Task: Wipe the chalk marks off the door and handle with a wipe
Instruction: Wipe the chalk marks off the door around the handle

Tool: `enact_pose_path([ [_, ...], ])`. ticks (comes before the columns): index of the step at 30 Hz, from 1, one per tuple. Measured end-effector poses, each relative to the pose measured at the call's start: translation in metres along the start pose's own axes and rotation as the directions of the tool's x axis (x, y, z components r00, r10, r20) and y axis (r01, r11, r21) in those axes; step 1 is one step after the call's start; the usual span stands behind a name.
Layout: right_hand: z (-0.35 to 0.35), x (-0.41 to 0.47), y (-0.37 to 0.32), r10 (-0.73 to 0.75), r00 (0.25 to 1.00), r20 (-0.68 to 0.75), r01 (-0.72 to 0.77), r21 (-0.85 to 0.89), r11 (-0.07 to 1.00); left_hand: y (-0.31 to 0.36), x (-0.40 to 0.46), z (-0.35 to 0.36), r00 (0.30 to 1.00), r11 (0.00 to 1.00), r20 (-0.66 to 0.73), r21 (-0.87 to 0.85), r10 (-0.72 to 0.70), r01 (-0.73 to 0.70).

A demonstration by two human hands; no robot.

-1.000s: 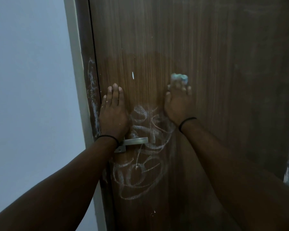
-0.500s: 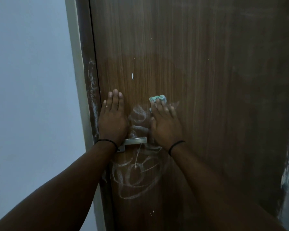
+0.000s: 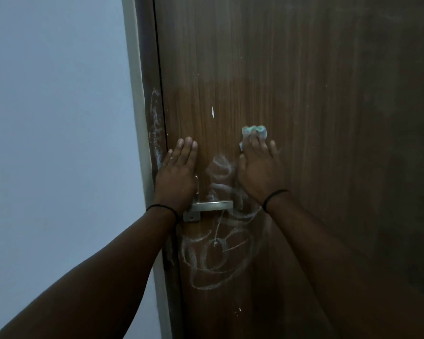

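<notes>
the crumpled pale green wipe (image 3: 253,132) sits on the wooden door (image 3: 304,118), pressed flat under the straight fingers of the right hand (image 3: 260,170), above and right of the metal handle (image 3: 212,206). white chalk marks (image 3: 218,250) loop around and below the handle. the left hand (image 3: 179,174) rests flat on the door, fingers straight, beside the chalk-smeared frame (image 3: 154,133). no readable writing shows.

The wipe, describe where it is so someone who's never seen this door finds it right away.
On the brown wooden door, look above and right of the metal handle. The right hand presses the wipe flat there: a crumpled pale-green wad, the only coloured thing among white chalk marks.
</notes>
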State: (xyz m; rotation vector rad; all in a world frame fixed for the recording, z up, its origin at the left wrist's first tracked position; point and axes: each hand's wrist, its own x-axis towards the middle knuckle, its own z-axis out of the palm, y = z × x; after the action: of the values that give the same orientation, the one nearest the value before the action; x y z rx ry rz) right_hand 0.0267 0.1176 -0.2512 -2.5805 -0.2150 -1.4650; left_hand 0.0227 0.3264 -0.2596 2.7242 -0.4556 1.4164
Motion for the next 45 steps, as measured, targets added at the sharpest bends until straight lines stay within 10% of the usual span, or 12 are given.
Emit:
enact_pose_path([
  [6, 0.011, -0.03, -0.024, -0.345, 0.924, 0.163, 0.348, 0.01, 0.938, -0.001, 0.0, -0.006, 1.0, 0.999, -0.004, -0.036, -0.006, 0.005],
  [11, 0.009, -0.025, 0.0, -0.107, 0.992, 0.071, 0.111, -0.052, 0.992, 0.002, 0.0, -0.007, 1.0, 1.0, 0.003, -0.028, -0.008, 0.008],
  [16, 0.023, -0.048, -0.033, -0.373, 0.914, 0.157, 0.375, 0.019, 0.927, 0.006, 0.0, -0.008, 1.0, 0.998, 0.0, -0.049, -0.031, 0.031],
  [21, 0.016, -0.033, -0.028, -0.178, 0.983, 0.046, 0.176, 0.047, 0.983, 0.004, 0.0, -0.011, 1.0, 1.0, 0.018, -0.013, -0.005, 0.006],
  [26, 0.02, -0.021, -0.059, -0.318, 0.946, -0.058, 0.323, 0.165, 0.932, 0.001, 0.002, -0.013, 1.0, 0.999, 0.023, -0.044, -0.009, 0.01],
  [39, 0.018, -0.005, -0.033, 0.096, 0.987, -0.128, -0.036, 0.407, 0.913, 0.012, 0.004, -0.005, 0.998, 0.997, -0.008, -0.048, -0.06, 0.06],
  [45, 0.022, -0.025, -0.045, -0.148, 0.978, -0.145, 0.192, 0.369, 0.909, 0.004, 0.002, -0.003, 0.999, 0.998, -0.021, -0.058, -0.04, 0.039],
])
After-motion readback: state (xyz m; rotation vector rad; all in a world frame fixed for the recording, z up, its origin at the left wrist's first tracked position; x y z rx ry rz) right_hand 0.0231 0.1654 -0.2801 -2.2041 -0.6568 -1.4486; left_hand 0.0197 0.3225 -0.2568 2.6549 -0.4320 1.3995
